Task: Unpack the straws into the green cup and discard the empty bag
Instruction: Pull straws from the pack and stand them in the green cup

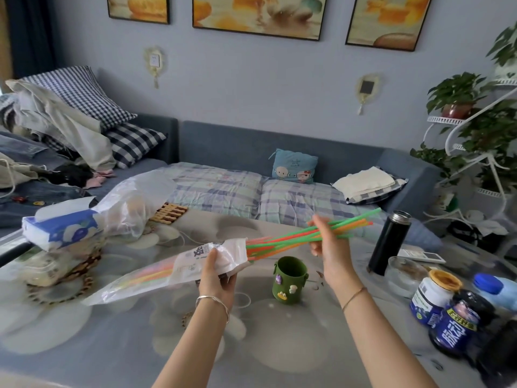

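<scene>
A long clear straw bag (145, 278) with printed white label lies tilted above the table, its open mouth toward the right. My left hand (216, 271) grips it near that mouth. A bundle of green and orange straws (282, 242) sticks halfway out of the bag, slanting up to the right. My right hand (328, 242) is closed around the bundle's exposed part. The green cup (289, 280), decorated with small charms, stands upright on the table just below the straws, between my two hands.
A black flask (389, 242) stands right of the cup, with a glass dish (404, 275) and several bottles and jars (447, 317) at the right edge. A tissue pack (61, 231) and a clear plastic bag (134, 208) sit at the left. A sofa lies behind the table.
</scene>
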Available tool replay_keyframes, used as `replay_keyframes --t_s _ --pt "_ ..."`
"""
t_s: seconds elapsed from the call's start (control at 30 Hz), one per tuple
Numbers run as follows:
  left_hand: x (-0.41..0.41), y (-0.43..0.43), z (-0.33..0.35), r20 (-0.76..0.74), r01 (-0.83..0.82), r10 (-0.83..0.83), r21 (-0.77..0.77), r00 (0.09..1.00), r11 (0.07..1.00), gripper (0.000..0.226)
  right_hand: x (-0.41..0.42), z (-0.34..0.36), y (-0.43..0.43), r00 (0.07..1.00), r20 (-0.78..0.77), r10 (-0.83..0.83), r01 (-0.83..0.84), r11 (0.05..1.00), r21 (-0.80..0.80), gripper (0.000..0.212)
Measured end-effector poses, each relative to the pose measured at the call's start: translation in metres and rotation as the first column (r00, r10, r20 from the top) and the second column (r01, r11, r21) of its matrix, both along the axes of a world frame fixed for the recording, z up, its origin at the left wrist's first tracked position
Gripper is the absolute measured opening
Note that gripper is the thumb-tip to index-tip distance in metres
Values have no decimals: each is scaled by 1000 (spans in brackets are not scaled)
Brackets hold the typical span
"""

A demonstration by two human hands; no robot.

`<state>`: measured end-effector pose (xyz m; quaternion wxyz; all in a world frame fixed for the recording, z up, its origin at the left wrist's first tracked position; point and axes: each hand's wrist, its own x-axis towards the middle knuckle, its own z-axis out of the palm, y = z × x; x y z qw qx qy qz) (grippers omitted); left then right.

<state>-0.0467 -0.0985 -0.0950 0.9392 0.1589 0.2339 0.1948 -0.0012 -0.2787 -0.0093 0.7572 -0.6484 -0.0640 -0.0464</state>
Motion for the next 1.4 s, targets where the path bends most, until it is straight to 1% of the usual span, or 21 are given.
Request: replay_keyframes --t_s 0.03,0.07,0.1,0.23,0.33,0.47,0.57,0.63,0.7,0.83,0.9,0.97,1.03,1.13,1.23,1.3,1.33,1.4 --pt "2 -2 -3 -16 10 -10 9 1000 1000 49 0 -4 4 999 -3 46 -46 997 -67 26" --pt "5 -4 -5 -27 16 -16 17 1000 1000 51 0 -5 6 998 -8 61 -62 993 -100 28" --pt "6 -5 -7 -35 23 -22 20 999 1000 52 1 -5 6 999 -1 43 -42 994 -98 31" --pt "9 2 -20 -59 17 -16 16 998 1000 58 8 3 -6 985 84 -150 152 988 -15 42" --pt "9 7 -29 -91 -18 19 11 996 1000 62 15 11 -15 969 103 -225 219 974 61 42" --pt "9 10 -31 -134 -48 52 33 990 998 59 36 19 -28 933 197 -302 299 953 46 46" --pt "13 9 -31 -156 -50 62 77 986 996 55 47 19 -34 897 303 -320 344 939 -26 50" --pt "17 6 -29 -156 -40 55 94 986 995 48 52 16 -35 885 363 -292 349 931 -102 50" --pt "22 2 -28 -159 -23 41 114 986 993 44 57 12 -34 888 384 -252 344 920 -190 50" --pt "33 -3 -31 -160 -1 26 154 987 988 47 65 -1 -30 902 391 -183 332 874 -354 51" --pt "36 -5 -33 -154 0 24 158 988 987 49 69 -9 -25 920 366 -140 308 836 -454 52" --pt "38 -5 -37 -149 3 21 163 989 987 46 74 -22 -19 944 310 -114 271 804 -528 50" --pt "41 -6 -41 -145 17 8 172 989 985 40 83 -39 -13 971 218 -94 207 787 -581 49" --pt "44 -7 -46 -132 16 8 178 991 984 34 100 -63 -6 998 25 -61 63 768 -637 43" --pt "48 -5 -50 -108 0 21 184 994 983 38 110 -82 -4 990 -135 -38 -56 773 -632 30" --pt "48 -3 -52 -91 -2 19 192 996 981 38 115 -95 -7 988 -153 -3 -88 806 -585 20" --pt "49 -2 -54 -83 6 11 197 996 980 35 118 -101 -9 989 -149 25 -106 819 -564 19" --pt "51 0 -55 -75 29 -14 200 997 979 26 120 -109 -13 979 -181 91 -176 826 -535 25"
